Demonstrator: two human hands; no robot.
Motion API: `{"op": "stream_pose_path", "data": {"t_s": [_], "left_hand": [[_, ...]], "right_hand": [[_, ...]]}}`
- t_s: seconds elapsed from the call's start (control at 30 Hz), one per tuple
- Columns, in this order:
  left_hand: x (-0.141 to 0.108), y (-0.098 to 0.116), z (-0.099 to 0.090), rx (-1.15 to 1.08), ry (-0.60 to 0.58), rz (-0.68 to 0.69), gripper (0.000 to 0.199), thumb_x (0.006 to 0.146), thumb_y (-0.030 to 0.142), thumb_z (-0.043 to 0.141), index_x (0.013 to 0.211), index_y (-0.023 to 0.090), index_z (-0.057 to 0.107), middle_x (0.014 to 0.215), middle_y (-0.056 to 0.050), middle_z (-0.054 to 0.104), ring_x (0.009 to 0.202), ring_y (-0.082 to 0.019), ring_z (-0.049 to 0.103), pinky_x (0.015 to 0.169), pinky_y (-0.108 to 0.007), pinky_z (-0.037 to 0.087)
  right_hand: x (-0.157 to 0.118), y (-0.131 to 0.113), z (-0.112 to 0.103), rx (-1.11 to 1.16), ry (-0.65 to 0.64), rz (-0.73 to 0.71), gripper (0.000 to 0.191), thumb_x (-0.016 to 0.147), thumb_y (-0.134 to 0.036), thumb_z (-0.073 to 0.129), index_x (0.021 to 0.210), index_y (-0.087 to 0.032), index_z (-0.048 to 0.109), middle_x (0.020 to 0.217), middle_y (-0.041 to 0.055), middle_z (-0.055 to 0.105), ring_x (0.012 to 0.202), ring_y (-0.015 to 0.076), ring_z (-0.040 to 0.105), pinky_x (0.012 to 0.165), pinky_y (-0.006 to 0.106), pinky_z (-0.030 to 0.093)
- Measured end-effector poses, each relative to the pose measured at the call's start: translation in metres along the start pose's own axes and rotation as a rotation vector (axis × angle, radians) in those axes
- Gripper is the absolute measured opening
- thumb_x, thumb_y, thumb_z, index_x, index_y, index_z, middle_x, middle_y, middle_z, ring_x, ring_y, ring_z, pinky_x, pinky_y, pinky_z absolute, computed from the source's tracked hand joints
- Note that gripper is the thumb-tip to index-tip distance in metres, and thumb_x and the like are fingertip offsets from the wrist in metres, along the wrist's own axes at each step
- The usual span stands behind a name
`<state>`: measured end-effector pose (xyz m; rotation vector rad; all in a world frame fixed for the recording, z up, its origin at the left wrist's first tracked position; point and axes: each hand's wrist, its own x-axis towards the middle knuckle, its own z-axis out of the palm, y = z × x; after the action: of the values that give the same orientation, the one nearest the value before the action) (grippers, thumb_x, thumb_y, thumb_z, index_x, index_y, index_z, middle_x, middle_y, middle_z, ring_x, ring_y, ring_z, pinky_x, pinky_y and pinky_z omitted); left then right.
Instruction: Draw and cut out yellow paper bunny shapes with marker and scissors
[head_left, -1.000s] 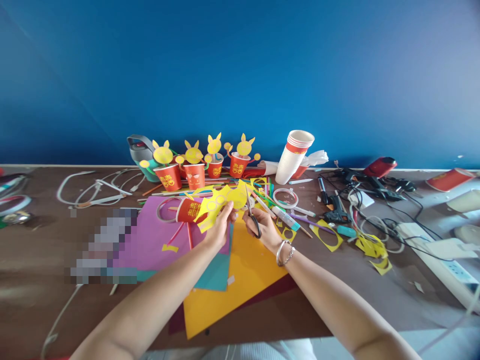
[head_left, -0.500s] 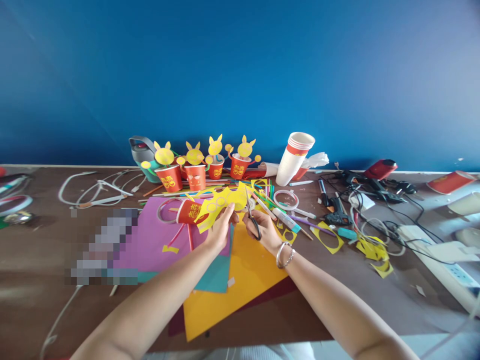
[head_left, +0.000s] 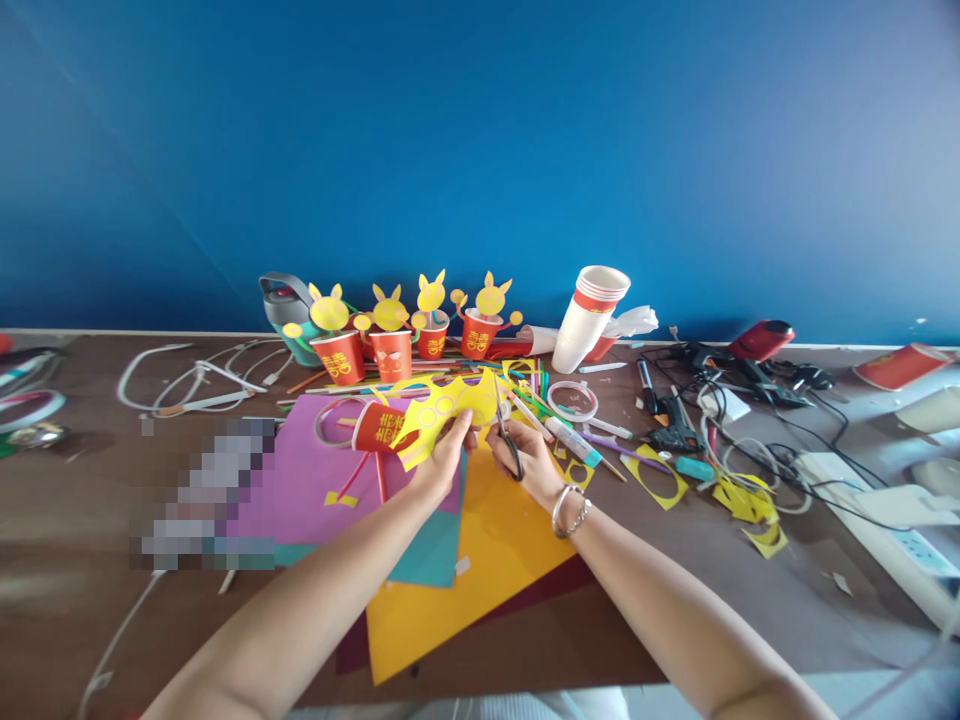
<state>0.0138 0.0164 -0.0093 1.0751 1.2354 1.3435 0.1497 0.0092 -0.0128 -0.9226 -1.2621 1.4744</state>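
Note:
My left hand (head_left: 448,447) pinches a yellow paper sheet (head_left: 427,425) that has scalloped cut edges and several drawn circles. Black-handled scissors (head_left: 512,450) are gripped in my right hand (head_left: 531,462), their blades at the right end of the paper. Behind the sheet, a red paper cup (head_left: 373,428) lies on its side on purple paper (head_left: 300,470), with pink-red strips sticking out of it. Under my hands lie orange paper (head_left: 487,560) and teal paper (head_left: 431,550).
Red cups (head_left: 339,358) with yellow rabbit-head figures stand along the wall, beside a cup stack (head_left: 589,315). To the right are a tape roll (head_left: 572,398), a glue stick (head_left: 576,440), yellow scraps (head_left: 652,475), a glue gun (head_left: 675,425), cables and a power strip (head_left: 885,530).
The yellow paper has tilted and shifted slightly right and down in my left hand, against the scissor blades. My right hand stays in nearly the same place.

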Motion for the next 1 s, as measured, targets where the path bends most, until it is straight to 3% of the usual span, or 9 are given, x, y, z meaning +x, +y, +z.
{"op": "stream_pose_path", "data": {"t_s": [0.63, 0.87, 1.0], "left_hand": [[-0.004, 0.002, 0.001, -0.087, 0.05, 0.007, 0.039, 0.079, 0.05, 0.056, 0.055, 0.019, 0.055, 0.051, 0.002, 0.054, 0.052, -0.012, 0.05, 0.057, -0.025, 0.039], [-0.007, 0.007, 0.003, -0.128, -0.037, -0.023, 0.032, 0.073, 0.046, 0.065, 0.061, 0.016, 0.062, 0.048, 0.001, 0.055, 0.048, -0.011, 0.049, 0.051, -0.024, 0.038], [-0.006, 0.005, 0.003, -0.165, -0.079, -0.049, 0.032, 0.072, 0.044, 0.066, 0.059, 0.016, 0.062, 0.048, 0.001, 0.054, 0.046, -0.01, 0.048, 0.049, -0.023, 0.037]], "right_hand": [[0.0, 0.0, 0.0, 0.018, -0.007, 0.02, 0.026, 0.068, -0.036, 0.072, 0.071, -0.017, 0.055, 0.047, -0.0086, 0.038, 0.038, 0.004, 0.031, 0.037, 0.018, 0.024], [-0.002, -0.001, 0.003, -0.019, -0.015, 0.037, 0.032, 0.067, -0.043, 0.072, 0.072, -0.017, 0.055, 0.046, -0.008, 0.04, 0.037, 0.0049, 0.033, 0.036, 0.018, 0.025], [-0.002, -0.003, 0.005, -0.009, -0.017, 0.037, 0.036, 0.066, -0.046, 0.073, 0.074, -0.018, 0.052, 0.05, -0.0058, 0.048, 0.039, 0.0068, 0.042, 0.038, 0.02, 0.03]]}}
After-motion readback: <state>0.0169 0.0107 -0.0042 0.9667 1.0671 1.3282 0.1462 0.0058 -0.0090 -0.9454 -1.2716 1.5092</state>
